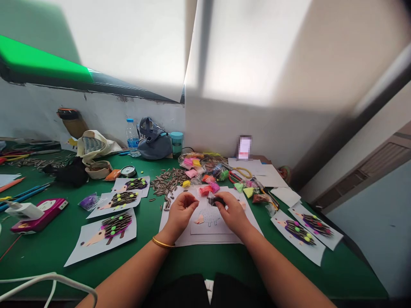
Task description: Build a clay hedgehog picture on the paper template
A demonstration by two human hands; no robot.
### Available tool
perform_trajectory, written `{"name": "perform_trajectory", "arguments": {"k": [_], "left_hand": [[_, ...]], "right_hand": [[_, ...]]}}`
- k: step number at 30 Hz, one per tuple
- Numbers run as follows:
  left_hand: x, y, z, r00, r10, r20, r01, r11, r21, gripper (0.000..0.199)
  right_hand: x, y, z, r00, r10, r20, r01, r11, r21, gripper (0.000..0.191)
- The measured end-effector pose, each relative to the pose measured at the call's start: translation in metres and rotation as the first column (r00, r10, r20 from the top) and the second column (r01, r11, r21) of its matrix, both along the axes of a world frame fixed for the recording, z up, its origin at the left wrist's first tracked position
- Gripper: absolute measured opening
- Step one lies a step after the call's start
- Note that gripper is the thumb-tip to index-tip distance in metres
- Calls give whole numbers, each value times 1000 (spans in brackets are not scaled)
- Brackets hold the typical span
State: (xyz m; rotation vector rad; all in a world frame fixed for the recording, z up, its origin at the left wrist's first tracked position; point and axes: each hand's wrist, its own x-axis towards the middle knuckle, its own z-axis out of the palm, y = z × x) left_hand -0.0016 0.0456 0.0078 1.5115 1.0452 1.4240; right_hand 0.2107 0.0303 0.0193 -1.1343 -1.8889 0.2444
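While both bare hands meet over white paper near the middle of the near edge of a green worktop, the right hand has its thumb and fingers clamped on a dark lump with clear wrapping at its left end. The left hand, a gold bangle at its wrist, is just beside it, fingers curled and thumb and forefinger tips close together; whether anything is between them cannot be told.

Below the hands, a paper sheet carries a line-drawn animal with a peach-coloured snout; it lies on larger white sheets. Just beyond the hands is a red packet, with more bright packets toward the worktop's far edge. Left of these spreads a heap of striped seeds.

Toward the left edge, three hedgehog cards lie in a row, the nearest card showing seed-like spines and green dots. Beside them are a purple packet and a magenta box bearing a white plug. Two more hedgehog cards lie near the right edge. Along the far edge stand a water bottle, a blue-grey bag and a teal-lidded cup.
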Motion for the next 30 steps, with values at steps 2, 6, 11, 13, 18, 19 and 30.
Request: {"name": "perform_trajectory", "arguments": {"k": [2, 6, 11, 13, 18, 19, 30], "left_hand": [[-1, 1, 0, 1000, -9, 13, 10, 1000, -16, 29], [-5, 3, 1, 1000, -14, -3, 14, 999, -45, 26], [-13, 4, 4, 997, 39, -69, -42, 998, -53, 26], [-16, 3, 5, 994, 43, -103, -48, 998, -48, 30], [-16, 5, 3, 986, 28, -165, -31, 999, -13, 23], [-15, 6, 1, 984, 25, -175, -27, 1000, -9, 21], [-19, 10, -4, 934, -11, -357, -1, 999, -32, 23]], "right_hand": [[13, 13, -1, 997, -81, 17, 81, 997, -7, 26], [38, 38, -3, 976, -214, 43, 214, 977, -12, 29], [47, 47, -11, 966, -256, 40, 256, 967, 4, 32], [48, 46, -16, 963, -260, 76, 260, 966, 17, 34], [47, 52, -26, 936, -275, 218, 271, 961, 52, 44], [47, 54, -28, 936, -269, 228, 265, 963, 49, 45], [52, 35, -15, 937, -277, 211, 232, 949, 212, 37]]}}
